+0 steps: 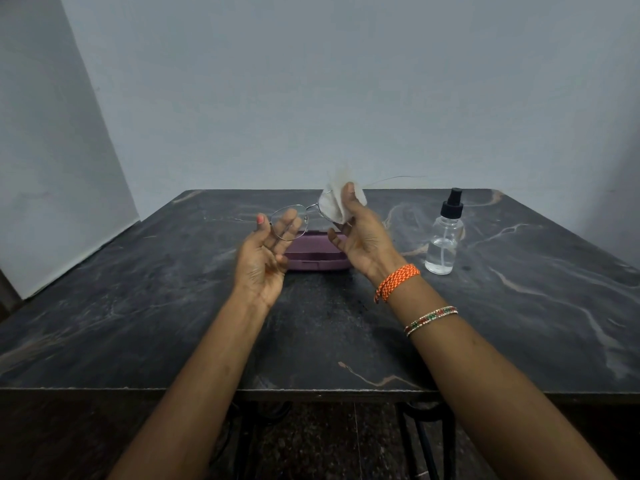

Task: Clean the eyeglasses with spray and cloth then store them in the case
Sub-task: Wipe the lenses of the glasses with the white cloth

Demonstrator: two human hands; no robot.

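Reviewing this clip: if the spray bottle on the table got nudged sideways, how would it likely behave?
The spray bottle stands upright on the table, tall and narrow with a black pump top, so a high nudge would probably tip it. It looks only partly filled with clear liquid, so it is likely light. Its round body would probably roll once down.

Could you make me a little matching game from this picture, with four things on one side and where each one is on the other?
Things:
1. eyeglasses
2. cloth
3. spray bottle
4. case

Places:
A. standing on the table, to the right of the hands
B. lying shut on the table behind the hands
C. held up in the left hand
D. pinched around one lens by the right hand

Pairs: 1-C, 2-D, 3-A, 4-B
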